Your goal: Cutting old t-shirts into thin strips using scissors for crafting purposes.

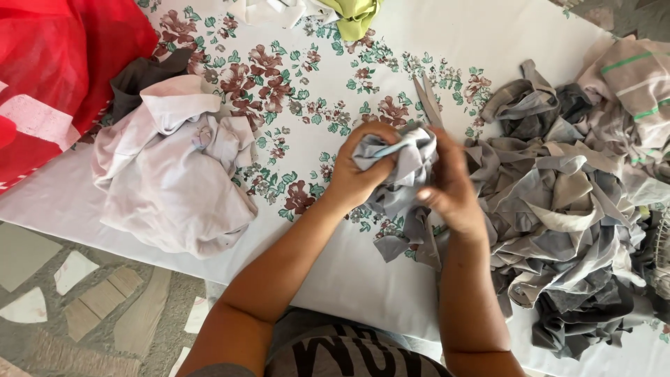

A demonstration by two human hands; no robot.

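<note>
I see my left hand (356,171) clenched around a bunched grey cloth (401,181), gripping its upper part while the rest hangs down toward me. My right hand (452,190) is closed too, holding scissors (427,98) whose blades stick up past the cloth, pointing away from me; I cannot tell how far apart the blades stand. The cloth sits above the flowered sheet (300,91) that covers the surface. Just right of my hands lies a heap of grey strips (565,209). A pale crumpled garment (174,167) lies well to the left, with a red bag (63,63) beyond it.
</note>
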